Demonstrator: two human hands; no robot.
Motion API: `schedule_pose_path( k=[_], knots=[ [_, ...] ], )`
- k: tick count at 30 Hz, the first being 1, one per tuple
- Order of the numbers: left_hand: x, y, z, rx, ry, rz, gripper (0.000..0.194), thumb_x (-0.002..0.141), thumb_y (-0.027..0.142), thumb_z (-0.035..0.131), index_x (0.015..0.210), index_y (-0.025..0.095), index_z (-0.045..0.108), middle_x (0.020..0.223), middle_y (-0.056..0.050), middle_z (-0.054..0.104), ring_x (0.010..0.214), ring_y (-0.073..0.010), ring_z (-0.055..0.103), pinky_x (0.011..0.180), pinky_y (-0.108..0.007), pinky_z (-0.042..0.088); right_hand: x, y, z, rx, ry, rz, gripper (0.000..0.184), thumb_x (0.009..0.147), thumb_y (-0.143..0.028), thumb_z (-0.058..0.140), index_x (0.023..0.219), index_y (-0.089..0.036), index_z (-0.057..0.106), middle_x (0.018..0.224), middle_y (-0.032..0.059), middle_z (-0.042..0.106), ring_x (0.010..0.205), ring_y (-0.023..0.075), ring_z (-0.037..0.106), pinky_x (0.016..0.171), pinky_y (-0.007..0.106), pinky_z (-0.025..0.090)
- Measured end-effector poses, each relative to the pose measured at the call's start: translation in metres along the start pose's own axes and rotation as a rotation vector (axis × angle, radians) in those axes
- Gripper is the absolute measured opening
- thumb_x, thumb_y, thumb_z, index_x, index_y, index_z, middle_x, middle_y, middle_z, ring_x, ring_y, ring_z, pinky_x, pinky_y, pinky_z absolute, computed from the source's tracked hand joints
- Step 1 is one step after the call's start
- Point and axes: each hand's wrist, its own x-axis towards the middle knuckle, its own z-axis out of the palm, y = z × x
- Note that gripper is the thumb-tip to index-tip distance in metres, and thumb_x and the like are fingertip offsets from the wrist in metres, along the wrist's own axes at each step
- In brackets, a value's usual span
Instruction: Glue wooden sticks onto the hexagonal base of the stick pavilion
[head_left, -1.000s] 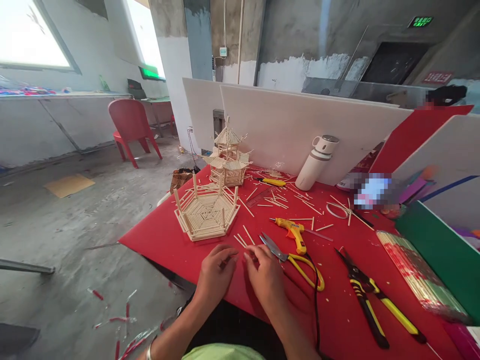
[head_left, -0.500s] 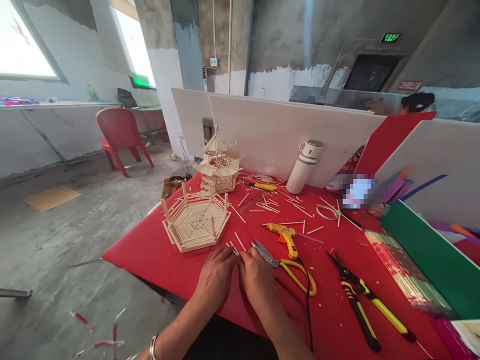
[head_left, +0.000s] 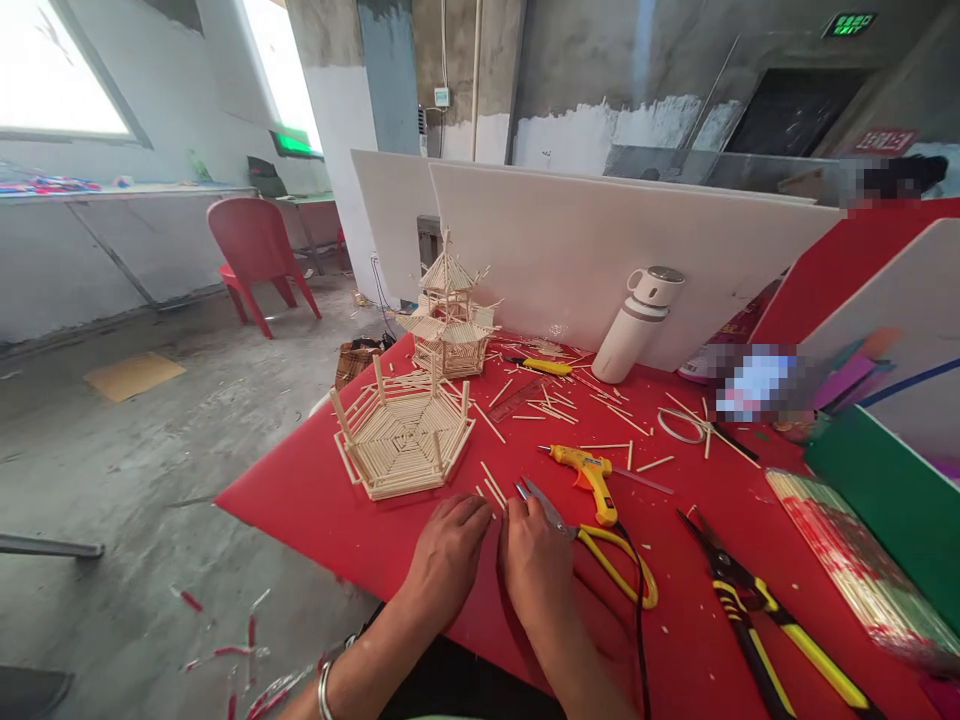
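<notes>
My left hand (head_left: 448, 550) is closed near the table's front edge, its fingers curled down and pressed together. Beside it, a small gap away, my right hand (head_left: 534, 555) is closed too. What either set of fingertips pinches is hidden behind the knuckles. Several short thin wooden sticks (head_left: 493, 487) show just beyond and between the fingertips. Ahead to the left lies a hexagonal stick base (head_left: 409, 438) with upright posts at its corners. Yellow-handled scissors (head_left: 611, 565) lie right next to my right hand, their blades pointing toward the sticks.
Behind the base stands a stick pagoda (head_left: 450, 315). A yellow glue gun (head_left: 589, 478), black-and-yellow shears (head_left: 739, 590), a utility knife (head_left: 546, 367), a white flask (head_left: 637, 325) and a packet of sticks (head_left: 855, 555) lie or stand on the red table (head_left: 300, 500).
The view has swung slightly, so the table's things sit further right or lower. My hands have drawn a little further apart, with fingers still curled.
</notes>
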Motion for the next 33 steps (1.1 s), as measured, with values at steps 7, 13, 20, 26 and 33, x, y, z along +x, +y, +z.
schedule_pose_path(
  k=[7,13,20,26,33],
  knots=[
    [0.012,0.005,-0.008,0.238,-0.221,-0.017,0.015,0.096,0.021,0.052,0.089,0.018,0.065,0.093,-0.007,0.063,0.083,-0.0225,0.056,0.075,-0.036,0.049,-0.004,0.003,0.003,0.053,0.095,-0.054,0.019,0.096,-0.015,0.053,0.093,-0.023,0.069,0.091,0.005,0.07,0.08,0.0192,0.067,0.065,0.027,0.042],
    [0.012,0.002,-0.007,0.28,-0.278,0.054,0.011,0.094,0.019,0.056,0.087,0.016,0.064,0.099,-0.008,0.064,0.094,-0.0228,0.056,0.079,-0.036,0.048,-0.015,0.016,0.007,0.109,0.163,-0.105,0.016,0.095,-0.019,0.055,0.098,-0.025,0.07,0.094,0.0047,0.07,0.084,0.0188,0.068,0.071,0.026,0.046],
    [0.012,0.002,-0.007,0.373,-0.349,0.036,0.011,0.093,0.02,0.058,0.083,0.018,0.064,0.086,-0.007,0.063,0.08,-0.0234,0.054,0.069,-0.036,0.045,-0.029,0.048,0.013,0.189,0.164,-0.13,0.024,0.096,-0.021,0.05,0.111,-0.024,0.069,0.106,0.0077,0.069,0.095,0.0215,0.067,0.08,0.03,0.05],
    [0.017,0.004,-0.016,0.321,-0.346,0.03,0.012,0.095,0.017,0.053,0.091,0.019,0.064,0.086,-0.007,0.063,0.077,-0.0216,0.054,0.068,-0.035,0.043,-0.042,0.1,0.024,0.139,0.176,-0.134,0.036,0.091,-0.025,0.051,0.123,-0.027,0.065,0.118,0.0086,0.067,0.109,0.0248,0.064,0.089,0.034,0.051],
    [0.022,0.008,-0.023,0.38,-0.424,-0.009,0.023,0.091,0.005,0.051,0.075,0.017,0.062,0.081,-0.008,0.063,0.074,-0.0214,0.055,0.062,-0.031,0.039,-0.061,0.128,0.046,0.103,0.072,-0.103,0.062,0.075,-0.013,0.052,0.134,-0.028,0.057,0.117,0.0072,0.067,0.103,0.0247,0.066,0.082,0.033,0.054]
  ],
)
